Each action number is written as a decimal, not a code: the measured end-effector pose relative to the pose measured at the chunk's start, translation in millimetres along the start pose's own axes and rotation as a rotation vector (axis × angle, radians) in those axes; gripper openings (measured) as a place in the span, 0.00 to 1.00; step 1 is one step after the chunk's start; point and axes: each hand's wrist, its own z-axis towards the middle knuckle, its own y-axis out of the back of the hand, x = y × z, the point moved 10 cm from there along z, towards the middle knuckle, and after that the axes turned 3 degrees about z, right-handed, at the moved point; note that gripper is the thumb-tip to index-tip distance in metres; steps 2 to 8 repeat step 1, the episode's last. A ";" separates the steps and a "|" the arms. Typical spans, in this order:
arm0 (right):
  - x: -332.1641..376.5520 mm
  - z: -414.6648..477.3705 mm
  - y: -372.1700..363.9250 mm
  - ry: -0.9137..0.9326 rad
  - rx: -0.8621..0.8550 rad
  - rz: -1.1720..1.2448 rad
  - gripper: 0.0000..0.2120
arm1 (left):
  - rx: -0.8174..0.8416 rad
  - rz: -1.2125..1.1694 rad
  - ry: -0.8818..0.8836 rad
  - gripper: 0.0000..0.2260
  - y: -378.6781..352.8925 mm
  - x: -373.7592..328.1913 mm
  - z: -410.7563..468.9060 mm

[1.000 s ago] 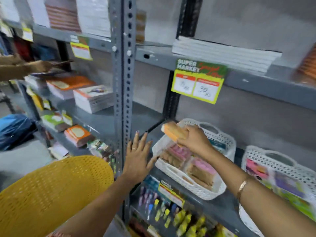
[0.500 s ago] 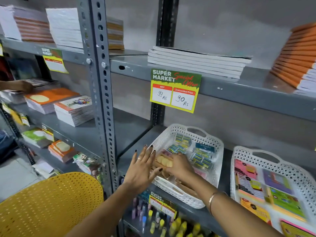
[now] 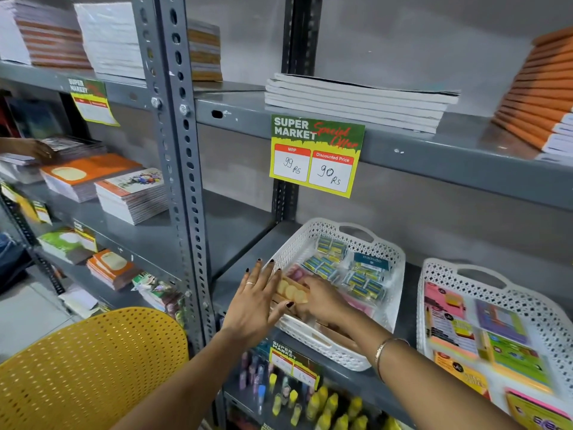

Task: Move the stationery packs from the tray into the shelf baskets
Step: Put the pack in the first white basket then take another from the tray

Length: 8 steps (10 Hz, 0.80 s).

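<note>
Fingers of the left hand (image 3: 252, 305) lie spread and flat against the near-left corner of the white perforated basket (image 3: 393, 293), most likely to steady it on the grey shelf (image 3: 235, 243) while stock goes in. The right hand (image 3: 322, 301) is inside the basket, curled around an orange-tan stationery pack (image 3: 293, 291) and pressing it down at the front end, where similar tan and pink packs sit. Blue-and-yellow packs (image 3: 341, 268) fill the rear, so the sorting seems to go by kind. The yellow perforated tray (image 3: 90, 367) sits low at the left; its contents cannot be seen from here.
</note>
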 end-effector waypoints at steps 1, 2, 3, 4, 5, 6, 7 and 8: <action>-1.3 0.4 -2.1 0.007 0.015 0.006 0.27 | 0.013 0.016 0.005 0.46 -0.2 0.5 -0.2; -1.3 0.4 -2.1 0.007 0.015 0.006 0.27 | 0.013 0.016 0.005 0.46 -0.2 0.5 -0.2; -1.3 0.4 -2.1 0.007 0.015 0.006 0.27 | 0.013 0.016 0.005 0.46 -0.2 0.5 -0.2; -1.3 0.4 -2.1 0.007 0.015 0.006 0.27 | 0.013 0.016 0.005 0.46 -0.2 0.5 -0.2; -1.3 0.4 -2.1 0.007 0.015 0.006 0.27 | 0.013 0.016 0.005 0.46 -0.2 0.5 -0.2; -1.3 0.4 -2.1 0.007 0.015 0.006 0.27 | 0.013 0.016 0.005 0.46 -0.2 0.5 -0.2; -1.3 0.4 -2.1 0.007 0.015 0.006 0.27 | 0.013 0.016 0.005 0.46 -0.2 0.5 -0.2; -1.3 0.4 -2.1 0.007 0.015 0.006 0.27 | 0.013 0.016 0.005 0.46 -0.2 0.5 -0.2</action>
